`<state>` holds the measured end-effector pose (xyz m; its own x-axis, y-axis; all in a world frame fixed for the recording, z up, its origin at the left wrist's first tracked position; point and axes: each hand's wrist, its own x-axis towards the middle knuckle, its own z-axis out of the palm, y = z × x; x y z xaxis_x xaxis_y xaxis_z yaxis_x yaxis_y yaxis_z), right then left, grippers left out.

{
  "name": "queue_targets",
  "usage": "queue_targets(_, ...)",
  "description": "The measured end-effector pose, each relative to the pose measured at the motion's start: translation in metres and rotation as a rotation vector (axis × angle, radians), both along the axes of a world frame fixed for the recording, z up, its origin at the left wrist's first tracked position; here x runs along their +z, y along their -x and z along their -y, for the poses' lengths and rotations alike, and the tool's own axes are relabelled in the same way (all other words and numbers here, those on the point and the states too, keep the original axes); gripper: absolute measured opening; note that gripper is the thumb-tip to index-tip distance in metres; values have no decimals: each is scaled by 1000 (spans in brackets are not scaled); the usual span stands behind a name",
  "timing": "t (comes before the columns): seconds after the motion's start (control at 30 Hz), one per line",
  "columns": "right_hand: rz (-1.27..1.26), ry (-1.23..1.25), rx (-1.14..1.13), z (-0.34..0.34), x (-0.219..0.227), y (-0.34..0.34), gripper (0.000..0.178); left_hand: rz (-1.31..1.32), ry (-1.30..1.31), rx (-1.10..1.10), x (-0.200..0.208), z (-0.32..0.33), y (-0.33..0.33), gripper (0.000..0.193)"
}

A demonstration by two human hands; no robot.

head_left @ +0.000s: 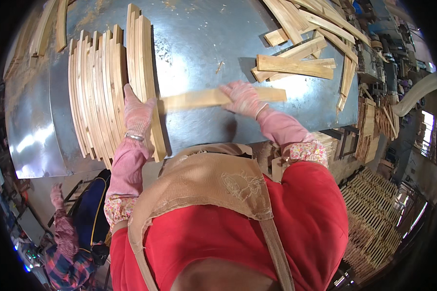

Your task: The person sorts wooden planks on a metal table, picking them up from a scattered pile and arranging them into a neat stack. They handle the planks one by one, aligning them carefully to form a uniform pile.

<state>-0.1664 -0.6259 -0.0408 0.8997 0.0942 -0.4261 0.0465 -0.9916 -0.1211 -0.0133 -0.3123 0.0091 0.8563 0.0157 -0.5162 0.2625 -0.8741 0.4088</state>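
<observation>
The person stands at a metal table (pixel 204 39), wearing pink gloves, pink sleeves, a red top and a tan apron (pixel 213 179).

The right hand (pixel 243 98) lies on top of a flat wooden slat (pixel 199 98), fingers spread and pressed down on it rather than wrapped around it. The slat lies across the table, running from nine to three o'clock, just beyond the person's chest. The left hand (pixel 137 112) is at the slat's nine o'clock end, fingers straight and together, pointing to twelve o'clock. Whether it grips the slat or only steadies the end cannot be told.

At the left hand's nine o'clock side sits a stack of curved slats (pixel 99 92), set on edge in close rows; the hand rests against the nearest of them.

At one o'clock on the table lies a loose pile of offcuts (pixel 301 58), crossing one another at odd angles.

No box or bin holds any of the wood; all of it lies bare on the table.

At four o'clock, off the table, stand stacked slatted frames (pixel 374 213). At seven o'clock, another person (pixel 68 242) in a plaid shirt and pink glove is beside the table.
</observation>
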Motion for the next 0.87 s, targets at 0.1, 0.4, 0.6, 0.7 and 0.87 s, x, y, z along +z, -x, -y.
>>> queue_targets(0.1,-41,-647,-545,25,-15,-28,58,47,-78,-36,10,-13,2,101)
queue_targets(0.4,-57,-630,-243,-140,-57,-181,48,369,-186,-215,-7,-27,24,88)
queue_targets(0.6,-84,-642,-133,-116,-31,-240,67,465,-283,-576,-3,-21,20,85)
queue_targets(0.7,263,-370,-231,-14,-22,-336,64,320,-248,-436,1,-9,22,83)
queue_targets(0.87,495,141,-339,172,-33,-455,86,217,343,-536,-1,48,-38,57)
